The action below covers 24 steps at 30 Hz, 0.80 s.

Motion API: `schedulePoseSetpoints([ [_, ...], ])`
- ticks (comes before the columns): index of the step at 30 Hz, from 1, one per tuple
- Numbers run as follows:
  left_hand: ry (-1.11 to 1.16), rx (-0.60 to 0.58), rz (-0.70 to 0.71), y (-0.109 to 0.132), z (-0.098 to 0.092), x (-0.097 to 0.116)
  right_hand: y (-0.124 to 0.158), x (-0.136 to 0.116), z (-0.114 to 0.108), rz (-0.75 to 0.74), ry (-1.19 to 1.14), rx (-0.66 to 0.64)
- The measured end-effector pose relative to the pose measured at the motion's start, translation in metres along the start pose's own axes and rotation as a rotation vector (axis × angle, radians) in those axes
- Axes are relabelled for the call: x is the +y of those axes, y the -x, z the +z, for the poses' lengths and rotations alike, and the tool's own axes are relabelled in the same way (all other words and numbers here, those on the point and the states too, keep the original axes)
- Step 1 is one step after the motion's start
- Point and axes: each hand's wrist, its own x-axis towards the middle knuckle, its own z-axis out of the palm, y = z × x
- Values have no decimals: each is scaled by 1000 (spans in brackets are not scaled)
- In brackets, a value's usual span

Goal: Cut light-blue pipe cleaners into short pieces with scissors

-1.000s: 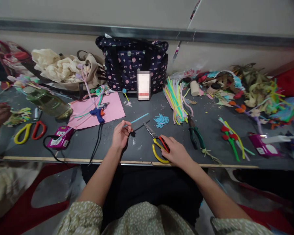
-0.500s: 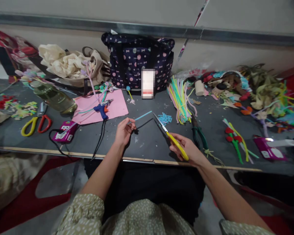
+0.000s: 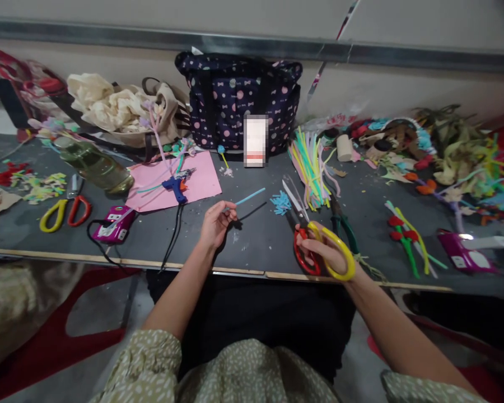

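Between the fingertips of my left hand (image 3: 217, 225) is a light blue pipe cleaner (image 3: 251, 196), its free end pointing right above the dark tabletop. My right hand (image 3: 325, 250) has its fingers in the handles of a pair of scissors (image 3: 297, 204), one handle yellow and one red. The scissors' blades point away from me to the upper left, apart from the pipe cleaner. A small pile of short blue cut pieces (image 3: 280, 202) lies on the table just left of the blades.
A bundle of coloured pipe cleaners (image 3: 313, 173) lies behind the scissors, pliers (image 3: 344, 226) beside it. To the left are a glue gun (image 3: 176, 189) on pink paper (image 3: 208, 176), a purple box (image 3: 115, 225), a bottle (image 3: 94, 168) and other scissors (image 3: 73, 193). A dotted bag (image 3: 243, 101) stands behind.
My right hand has turned the scissors, so both handles now show, and drawn the blades rightward from the pipe cleaner's tip. My left hand stays nearly in place.
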Motion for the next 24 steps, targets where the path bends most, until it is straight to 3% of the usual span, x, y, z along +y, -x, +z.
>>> schedulePoseSetpoints([
  [7,-66,-29,-18,1,3,2,-1,-11,-10,182,107,-36],
  [13,-101,-62,-22,1,4,0,-9,-19,0,297,136,-52],
  [24,-175,-106,-71,1,5,-1,-35,-14,14,229,147,-74],
])
